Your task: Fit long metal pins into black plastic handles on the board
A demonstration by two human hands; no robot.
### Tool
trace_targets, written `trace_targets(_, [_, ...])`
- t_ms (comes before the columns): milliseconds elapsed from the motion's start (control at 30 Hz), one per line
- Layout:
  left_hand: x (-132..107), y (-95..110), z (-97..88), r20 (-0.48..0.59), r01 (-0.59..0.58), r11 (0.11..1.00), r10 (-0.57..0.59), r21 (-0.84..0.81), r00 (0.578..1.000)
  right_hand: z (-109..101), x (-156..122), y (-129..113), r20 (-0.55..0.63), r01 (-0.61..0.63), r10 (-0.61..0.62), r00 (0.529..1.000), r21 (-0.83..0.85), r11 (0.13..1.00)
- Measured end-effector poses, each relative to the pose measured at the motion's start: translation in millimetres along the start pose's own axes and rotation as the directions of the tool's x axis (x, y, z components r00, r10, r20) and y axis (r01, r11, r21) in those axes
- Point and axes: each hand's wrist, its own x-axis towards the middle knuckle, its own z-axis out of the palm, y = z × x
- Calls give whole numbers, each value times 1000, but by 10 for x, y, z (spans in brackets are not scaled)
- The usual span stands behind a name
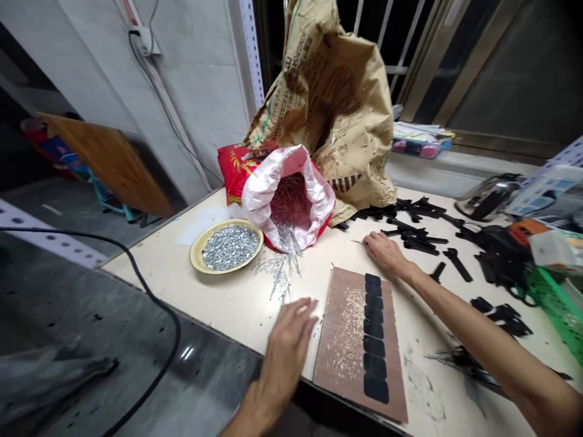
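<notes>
My left hand (289,334) hovers at the table's front edge, its fingers loosely bent and apart, with nothing visible in them. Just beyond it, thin metal pins (288,280) lie spilled from the mouth of a white-lined red bag (259,188). My right hand (385,250) reaches to the middle of the table, fingers pinched on a thin metal pin (357,242) that points left. Several black plastic parts (416,233) lie beside that hand. Between my hands, a brown board (339,340) bears a column of black rounded pads (374,346).
A yellow dish (195,258) of small silvery metal pieces stands at the left. Behind the red bag rises a large open paper sack (364,91). Pliers (460,361) lie under my right forearm; a green basket (558,315) stands at the right edge. A black cable (175,328) hangs at left.
</notes>
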Motion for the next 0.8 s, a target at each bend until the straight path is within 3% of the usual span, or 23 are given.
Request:
trace_targets(67, [52, -247, -215, -70, 126, 991, -123, 41, 990, 21, -67, -5, -61, 8, -6, 998, 19, 1000])
trace_targets(167, [94, -642, -436, -98, 221, 966, -209, 134, 973, 19, -237, -39, -245, -1, 18, 969, 71, 997])
trace_targets(300, [176, -959, -520, -43, 260, 915, -259, 308, 965, -51, -559, -111, -374, 5, 62, 925, 175, 984])
trace_targets(500, [382, -1013, -427, 31, 285, 796, -355, 534, 934, -216, -1029, -274, -395, 84, 15, 918, 232, 969])
trace_targets(633, [438, -1009, -412, 72, 283, 785, -382, 551, 921, -324, -1252, -423, -385, 124, -6, 923, 282, 951])
trace_targets(800, [474, -1023, -406, 27, 329, 806, -392, 492, 920, -480, -1415, -665, -375, 156, -12, 927, 356, 921])
